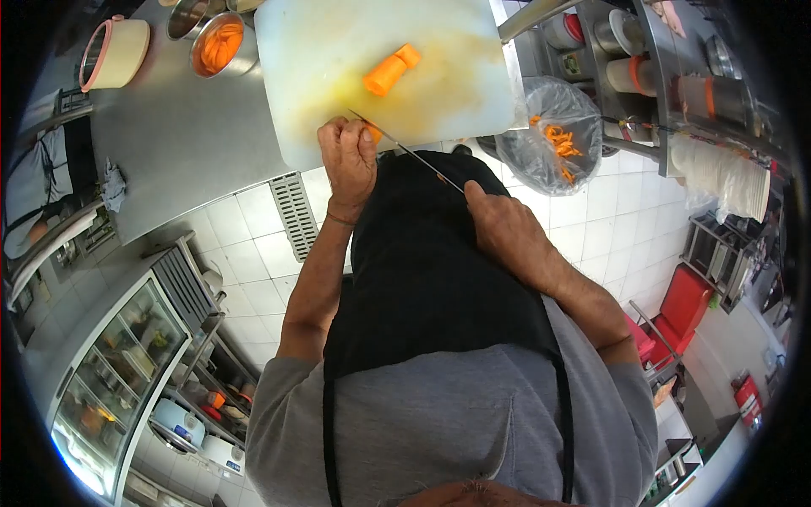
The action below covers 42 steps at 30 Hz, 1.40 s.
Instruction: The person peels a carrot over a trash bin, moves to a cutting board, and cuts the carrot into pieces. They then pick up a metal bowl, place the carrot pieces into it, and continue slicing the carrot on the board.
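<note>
My right hand (507,226) is closed around the handle of a knife (412,153). Its thin blade points up and to the left, over the near edge of the white cutting board (312,51). At the blade, my left hand (348,160) is closed, fingers curled, on a small piece of carrot (372,133), mostly hidden by the fingers. Further up the board lie peeled carrot pieces (387,74), end to end or nearly so. Yellow-orange stains mark the board around them.
Left of the board, a metal bowl (222,47) of carrot slices and a cream tub (118,53) stand on the steel counter (182,127). A clear plastic bag (553,139) with carrot peelings hangs at the right. Shelves (621,76) with containers are beyond it.
</note>
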Available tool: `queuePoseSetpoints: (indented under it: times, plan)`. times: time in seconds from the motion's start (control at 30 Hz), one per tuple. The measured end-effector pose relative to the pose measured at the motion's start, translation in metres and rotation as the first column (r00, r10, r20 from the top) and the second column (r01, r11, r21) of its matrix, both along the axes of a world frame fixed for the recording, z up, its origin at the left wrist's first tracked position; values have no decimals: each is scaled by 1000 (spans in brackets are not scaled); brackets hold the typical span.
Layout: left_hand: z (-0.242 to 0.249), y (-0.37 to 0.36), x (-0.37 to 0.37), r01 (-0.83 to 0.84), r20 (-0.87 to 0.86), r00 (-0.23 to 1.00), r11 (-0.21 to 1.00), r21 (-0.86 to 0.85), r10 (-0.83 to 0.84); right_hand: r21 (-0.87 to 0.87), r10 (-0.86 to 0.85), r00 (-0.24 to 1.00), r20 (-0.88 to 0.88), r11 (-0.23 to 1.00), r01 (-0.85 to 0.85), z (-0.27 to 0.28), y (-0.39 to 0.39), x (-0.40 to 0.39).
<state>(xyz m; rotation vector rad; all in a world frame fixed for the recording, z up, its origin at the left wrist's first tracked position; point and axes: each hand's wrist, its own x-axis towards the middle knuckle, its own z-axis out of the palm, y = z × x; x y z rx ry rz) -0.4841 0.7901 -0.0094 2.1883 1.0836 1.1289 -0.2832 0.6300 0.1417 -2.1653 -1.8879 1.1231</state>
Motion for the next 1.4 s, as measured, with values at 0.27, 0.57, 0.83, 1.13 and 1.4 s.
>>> queuePoseSetpoints:
  times: [0.27,0.57,0.83,1.13,1.4]
  plan:
    - [0,-1,-1,2,-27,1000,999,-32,-2,-64,1,1000,-12,998,-2,-6,17,-6]
    - [-3,0,0,18,30,999,1000,-7,-18,102,-8,998,-68,995,15,-76,45,-26]
    - [10,-2,-10,106,-44,993,990,-89,-110,206,-55,995,-79,976,70,-89,47,-28]
    - [41,112,-1,-112,-238,967,992,-65,94,420,-413,909,47,834,357,-65,65,48]
    - [64,183,19,-370,-566,820,675,-638,-85,721,-495,775,392,688,75,-98,128,33]
